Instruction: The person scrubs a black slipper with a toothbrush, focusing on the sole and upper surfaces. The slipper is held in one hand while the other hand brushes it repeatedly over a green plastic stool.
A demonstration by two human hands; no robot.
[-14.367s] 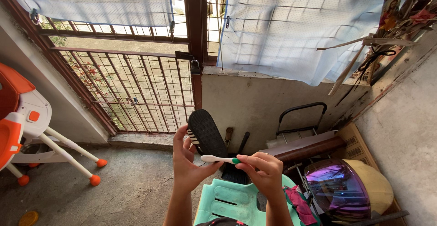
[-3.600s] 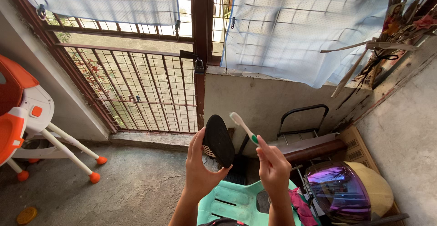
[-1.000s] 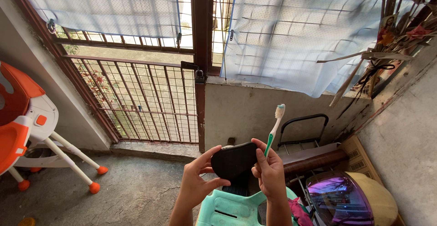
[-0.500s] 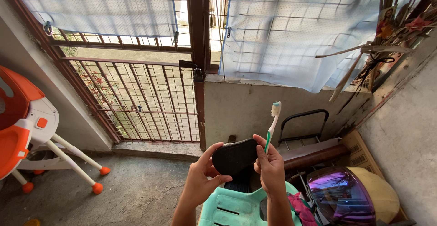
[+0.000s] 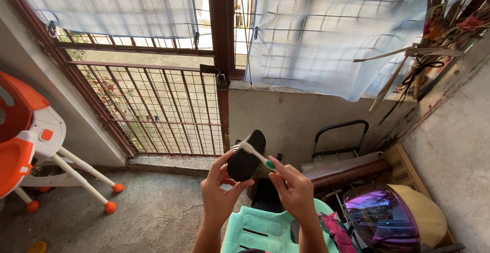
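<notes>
My left hand (image 5: 218, 194) grips a black slipper (image 5: 245, 156) by its lower end, its sole turned toward me and its toe pointing up and right. My right hand (image 5: 291, 192) holds a white toothbrush with a green handle (image 5: 256, 155). The brush lies slanted across the slipper with its head against the upper left part of the sole. Both hands are raised in front of a grey low wall, above a mint green plastic stool (image 5: 265, 230).
A brown metal grille gate (image 5: 153, 107) fills the left back. An orange and white high chair (image 5: 30, 141) stands at the left. At the right lie a helmet with a purple visor (image 5: 390, 217), a folding trolley (image 5: 339, 143), a cardboard box (image 5: 400, 166) and a pink cloth (image 5: 337, 230).
The toothbrush, upright half a second ago, has swung down and left onto the slipper's sole. The slipper has been turned from lying flat to standing nearly upright.
</notes>
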